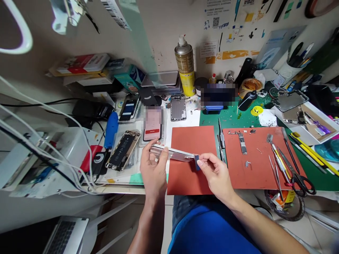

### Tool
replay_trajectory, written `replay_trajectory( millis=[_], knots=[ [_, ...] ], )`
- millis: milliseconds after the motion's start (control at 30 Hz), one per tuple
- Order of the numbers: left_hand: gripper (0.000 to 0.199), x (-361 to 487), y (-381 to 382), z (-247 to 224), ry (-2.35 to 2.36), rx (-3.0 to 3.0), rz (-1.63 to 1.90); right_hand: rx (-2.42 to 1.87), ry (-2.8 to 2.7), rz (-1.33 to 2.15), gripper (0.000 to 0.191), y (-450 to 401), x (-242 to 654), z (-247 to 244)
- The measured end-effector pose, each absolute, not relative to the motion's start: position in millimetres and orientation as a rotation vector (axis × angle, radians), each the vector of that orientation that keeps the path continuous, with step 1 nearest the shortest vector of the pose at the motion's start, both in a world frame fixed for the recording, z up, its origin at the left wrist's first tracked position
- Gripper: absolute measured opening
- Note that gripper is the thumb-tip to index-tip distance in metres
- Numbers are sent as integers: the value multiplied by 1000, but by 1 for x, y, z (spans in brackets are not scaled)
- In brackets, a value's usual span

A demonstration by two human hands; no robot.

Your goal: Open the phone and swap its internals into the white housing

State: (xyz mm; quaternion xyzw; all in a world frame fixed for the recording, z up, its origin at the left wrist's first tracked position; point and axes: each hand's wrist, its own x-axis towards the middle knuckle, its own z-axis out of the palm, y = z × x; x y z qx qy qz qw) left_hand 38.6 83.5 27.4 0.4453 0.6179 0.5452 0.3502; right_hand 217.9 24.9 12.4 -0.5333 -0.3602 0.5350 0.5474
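Phone (172, 153), slim w/ glossy metallic edge, is tilting above smooth red mat (185, 180); L hand (155, 169) is pinching its end, R hand's (215, 176) thumb & index pinching dark-blue flat strip (197, 162) at other end.

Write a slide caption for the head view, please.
Left hand holding a slim silver device, right hand pinching a small dark-blue piece, above a red mat.
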Motion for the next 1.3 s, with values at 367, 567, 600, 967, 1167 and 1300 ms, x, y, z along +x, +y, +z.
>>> replay_trajectory(
  millis=[367, 567, 600, 967, 1167, 1300],
  knots=[
    [69, 46, 54, 13, 1443, 1025, 1102, -1316, -650, 1295, 40, 30, 205, 12],
    [53, 46, 51, 14, 1558, 1075, 1144, -1327, -734, 1284, 36, 34, 216, 9],
    [52, 47, 49, 16, 1560, 1083, 1148, -1325, -744, 1301, 36, 34, 218, 11],
    [55, 89, 34, 16, 1001, 865, 1372, -1210, -683, 1370, 43, 35, 228, 10],
    [45, 81, 43, 10, 722, 950, 1171, -1108, -629, 1428, 43, 36, 232, 17],
    [49, 60, 60, 0, 671, 1183, 1024, -1068, -643, 1450, 44, 38, 234, 21]
  ],
)
